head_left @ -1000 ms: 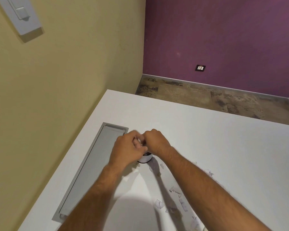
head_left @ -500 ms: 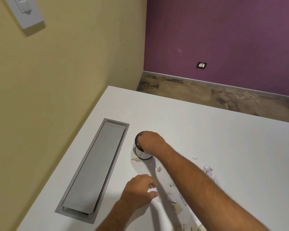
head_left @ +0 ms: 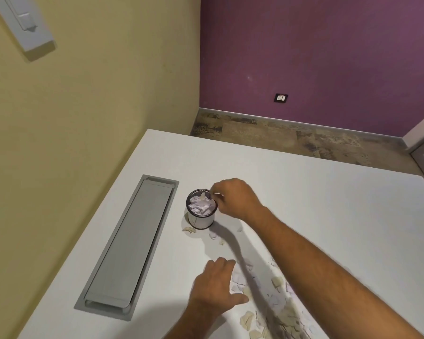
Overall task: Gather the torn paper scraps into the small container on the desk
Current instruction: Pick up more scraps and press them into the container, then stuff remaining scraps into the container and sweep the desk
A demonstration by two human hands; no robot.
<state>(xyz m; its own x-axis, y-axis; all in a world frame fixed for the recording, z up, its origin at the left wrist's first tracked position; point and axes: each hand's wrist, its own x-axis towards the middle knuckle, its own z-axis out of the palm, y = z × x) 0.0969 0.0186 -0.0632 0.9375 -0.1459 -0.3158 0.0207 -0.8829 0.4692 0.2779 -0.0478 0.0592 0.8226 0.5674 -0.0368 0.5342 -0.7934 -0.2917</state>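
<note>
Down at the near edge, torn paper scraps (head_left: 277,302) lay scattered in a loose trail across the white tabletop (head_left: 328,216), cream and pale lilac pieces mixed together. The left hand (head_left: 216,287) sat palm-down at the edge of that trail, fingers loosely extended, thumb splayed out toward the pile, its grip relaxed and holding nothing that could be seen. A few stray bits (head_left: 189,230) lay further up, just beside the base of the small container (head_left: 201,212). That cup stood upright, already packed to the brim with crumpled paper. The right hand (head_left: 233,199) hung at the container's far rim, fingers curled in a tight grip at the edge; whether they pinched the rim or a scrap was impossible to tell. Left of the cup ran the grey cable hatch (head_left: 127,248), set into the tabletop.
</note>
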